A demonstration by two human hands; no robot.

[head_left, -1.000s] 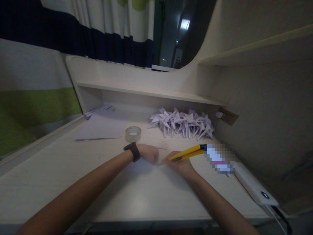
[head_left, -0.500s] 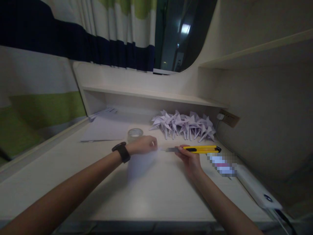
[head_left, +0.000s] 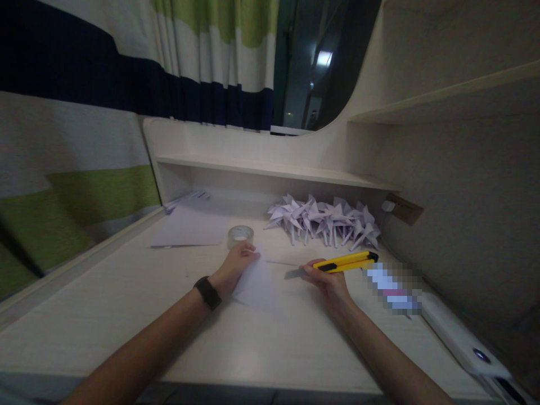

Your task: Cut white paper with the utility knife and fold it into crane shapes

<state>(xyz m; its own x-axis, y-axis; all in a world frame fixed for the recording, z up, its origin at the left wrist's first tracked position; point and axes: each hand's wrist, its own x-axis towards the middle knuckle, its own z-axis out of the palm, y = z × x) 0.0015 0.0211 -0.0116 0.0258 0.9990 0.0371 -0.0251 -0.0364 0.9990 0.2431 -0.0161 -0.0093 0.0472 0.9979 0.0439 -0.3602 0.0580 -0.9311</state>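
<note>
The left hand rests on the tabletop, fingers curled loosely, with the fingertips pinching the upper corner of a pale sheet of paper. The paper lies flat on the tabletop between the two hands, its far corner under the left fingertips. A dark watch sits on the left wrist.

The right hand is closed around a yellow utility knife. The knife lies nearly level, with its grey blade end pointing left toward the paper and its yellow body running right, past the thumb. The blade tip is just beside the right edge of the paper; contact cannot be determined from this view.

A roll of clear tape stands on the tabletop just behind the left hand. Behind the tape, to the left, a larger sheet lies flat. A heap of folded paper pieces lies at the back of the tabletop, below a low shelf. A white power bank lies at the right edge of the tabletop. A striped curtain hangs at the left.
</note>
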